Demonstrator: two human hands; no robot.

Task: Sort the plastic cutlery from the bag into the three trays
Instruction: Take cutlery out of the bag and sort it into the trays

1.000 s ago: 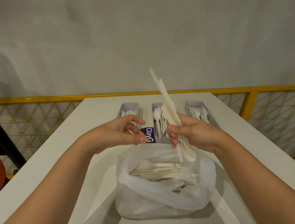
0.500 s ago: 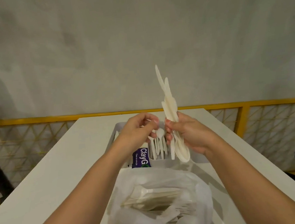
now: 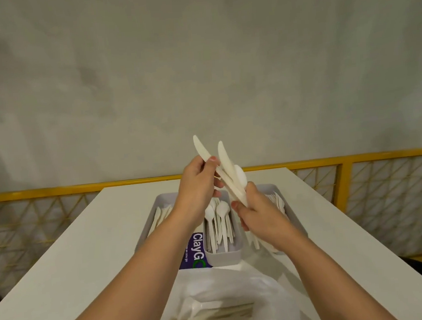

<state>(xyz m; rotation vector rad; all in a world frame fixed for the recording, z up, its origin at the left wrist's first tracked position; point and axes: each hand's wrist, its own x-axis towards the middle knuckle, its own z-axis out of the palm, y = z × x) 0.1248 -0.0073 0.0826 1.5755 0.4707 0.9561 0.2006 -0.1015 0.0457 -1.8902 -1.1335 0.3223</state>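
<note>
right hand (image 3: 258, 214): up over the trays, fingers curled tight round the lower ends of the cutlery bundle (image 3: 232, 183).
cutlery bundle: white plastic, in the air above the middle tray, fanning up and to the left; two knife blades point up and a spoon bowl sits just right of them.
left hand (image 3: 195, 186): right beside the other hand, thumb and fingers pinching the outer knife (image 3: 202, 149) partway along its blade.
outer knife: the piece splayed farthest left, its lower end running back into the bundle.
three trays: grey, side by side, lengthwise toward the far edge of the tabletop (image 3: 85, 247), about midway between its left and right edges.
left tray (image 3: 161, 198): flat pale pieces inside that look like knives, and the left forearm hides much of it.
middle tray (image 3: 224, 255): plenty of spoons (image 3: 222, 210), bowls toward the far edge.
right tray (image 3: 274, 187): forks (image 3: 277, 201) in there, prongs showing past the right hand, the rest covered by it.
bag (image 3: 254, 291): thin white plastic at the near edge, mouth open, just in front of the trays.
loose cutlery (image 3: 218, 317): a heap of white pieces lying inside the bag.
purple label (image 3: 195, 250): white "clayg" lettering, between the near ends of the left and middle trays; what it belongs to, i can't tell.
railing (image 3: 357, 158): yellow bar with mesh beyond the far edge, grey wall behind it.
</note>
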